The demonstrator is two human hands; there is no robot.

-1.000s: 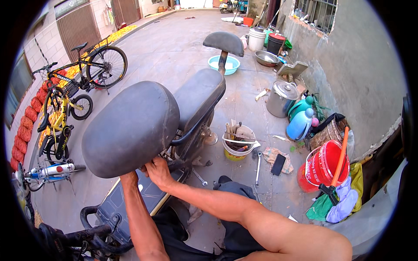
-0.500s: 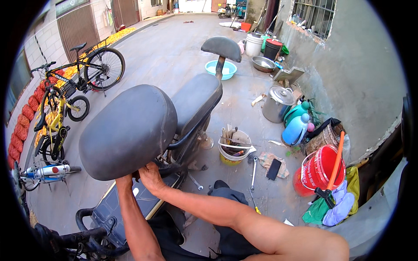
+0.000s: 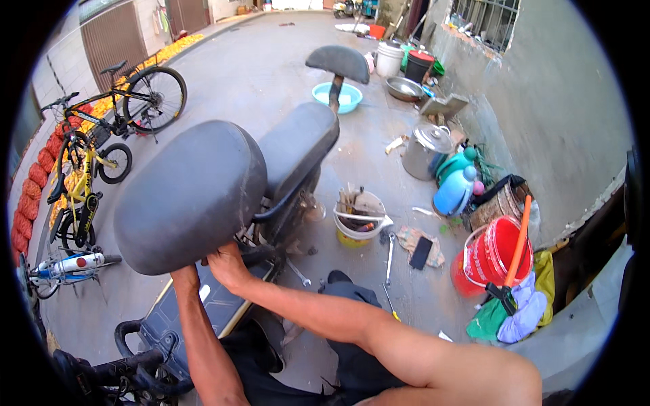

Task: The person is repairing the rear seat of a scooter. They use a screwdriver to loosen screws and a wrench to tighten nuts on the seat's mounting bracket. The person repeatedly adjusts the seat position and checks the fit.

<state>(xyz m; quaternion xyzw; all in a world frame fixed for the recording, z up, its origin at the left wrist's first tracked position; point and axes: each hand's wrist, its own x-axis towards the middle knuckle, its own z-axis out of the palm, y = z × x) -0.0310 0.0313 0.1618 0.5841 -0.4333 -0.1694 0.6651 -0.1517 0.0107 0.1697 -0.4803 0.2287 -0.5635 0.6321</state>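
Note:
A black padded seat point(image 3: 189, 193) of an electric scooter is in front of me, its broad front cushion tilted up. Beneath its near edge is my left hand point(image 3: 184, 275), with the fingers hidden by the cushion. My right hand point(image 3: 226, 265) is close beside it, also under the seat, its partly visible fingers bent inward. Whatever they grip there is out of sight. Behind the front cushion lies a longer rear seat point(image 3: 298, 142) with a raised backrest point(image 3: 338, 63). Below my hands is the scooter's dark footboard point(image 3: 186, 325).
To the right stand a tool bucket point(image 3: 360, 233), a wrench point(image 3: 390, 258), a phone point(image 3: 420, 253) on a cloth, and a red bucket point(image 3: 467, 271). A lidded metal pot point(image 3: 421, 159) and blue jug point(image 3: 455, 193) line the wall. Bicycles point(image 3: 154, 101) stand left.
The whole view has shifted slightly, so the scene sits a little higher and further left. Both hands stay under the seat's near edge, with little visible movement.

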